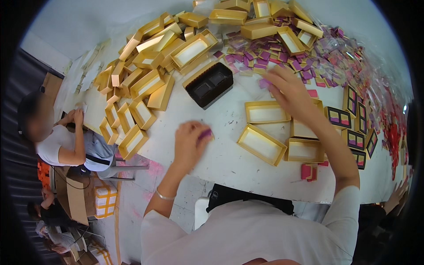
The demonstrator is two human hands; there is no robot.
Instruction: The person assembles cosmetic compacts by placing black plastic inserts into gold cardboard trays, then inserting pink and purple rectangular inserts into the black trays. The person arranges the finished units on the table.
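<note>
My left hand (pixel 189 143) is closed over the table near its front edge, with a small purple-and-gold card piece (pixel 205 134) pinched in its fingers. Farther out on the right, my right hand (pixel 287 90) reaches to the edge of a heap of small purple, pink and gold pieces (pixel 265 55). Its fingertips close on another small purple piece (pixel 264 83), slightly blurred. Between and beyond my hands sits a stack of black plastic trays (pixel 210 84). Under my right forearm stand several open gold boxes (pixel 261 143) with white insides.
Many gold boxes (pixel 145 84) are piled on the left and far side. Black-framed boxes with coloured pieces (pixel 338 117) stand at right, near clear plastic film (pixel 375 66) and red ribbons (pixel 392 141). Pink pieces (pixel 309 172) lie near the front edge. Another person (pixel 66 141) sits left.
</note>
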